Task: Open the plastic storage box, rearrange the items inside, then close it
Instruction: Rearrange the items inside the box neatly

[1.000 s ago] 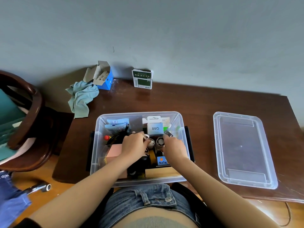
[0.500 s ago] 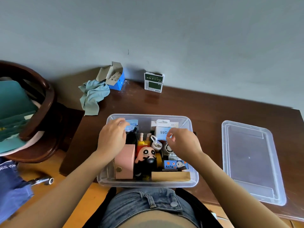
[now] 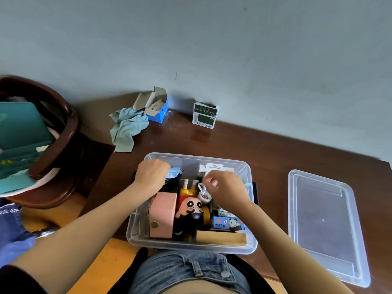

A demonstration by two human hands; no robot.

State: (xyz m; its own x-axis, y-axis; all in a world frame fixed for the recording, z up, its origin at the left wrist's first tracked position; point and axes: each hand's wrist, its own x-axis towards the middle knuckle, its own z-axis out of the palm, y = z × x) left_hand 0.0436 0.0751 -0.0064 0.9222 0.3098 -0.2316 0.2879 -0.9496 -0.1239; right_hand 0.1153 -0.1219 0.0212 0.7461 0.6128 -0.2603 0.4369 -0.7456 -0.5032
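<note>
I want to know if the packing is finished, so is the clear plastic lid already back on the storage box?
No, the clear plastic lid lies flat on the brown wooden table, right of the open clear plastic storage box.

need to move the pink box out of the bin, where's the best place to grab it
Probably grip the pink box across its two long sides near the top, coming straight down. It stands upright against the bin front-left corner, with the doll tight on its right, so only its top end looks free.

bare forearms, a dark sleeve edge (image 3: 19, 276) at the left arm, blue denim shorts (image 3: 186, 272) with a metal button.
</note>
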